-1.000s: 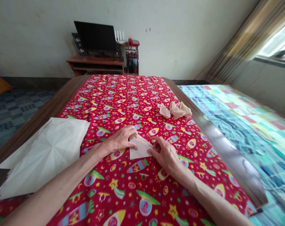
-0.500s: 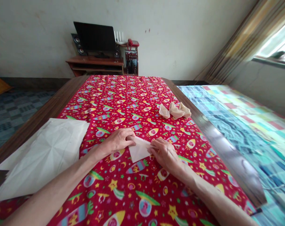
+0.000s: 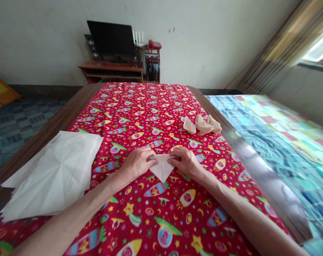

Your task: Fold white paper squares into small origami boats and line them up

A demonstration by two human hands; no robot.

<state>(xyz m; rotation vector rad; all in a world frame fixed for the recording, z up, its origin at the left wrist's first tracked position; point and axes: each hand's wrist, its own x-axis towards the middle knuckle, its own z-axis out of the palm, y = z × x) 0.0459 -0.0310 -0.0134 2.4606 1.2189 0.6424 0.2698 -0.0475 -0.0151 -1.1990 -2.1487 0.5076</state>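
Note:
A small folded sheet of white paper (image 3: 162, 169) lies between my hands on the red patterned cloth (image 3: 140, 213), its pointed end toward me. My left hand (image 3: 140, 160) pinches its left corner between thumb and fingers. At the opposite corner, my right hand (image 3: 186, 160) grips the paper the same way. The far edge runs straight from one hand to the other. Part of each corner is hidden under the fingers.
A stack of creased white paper (image 3: 52, 174) lies on the left. Several folded paper shapes (image 3: 202, 125) stand at the right, near the wooden table edge (image 3: 246, 153). Beyond is a desk with a monitor (image 3: 110, 39); a bed (image 3: 284, 142) adjoins on the right.
The paper has turned so its point faces me and its far edge is level. My right hand has shifted up to the right corner. The view has moved slightly.

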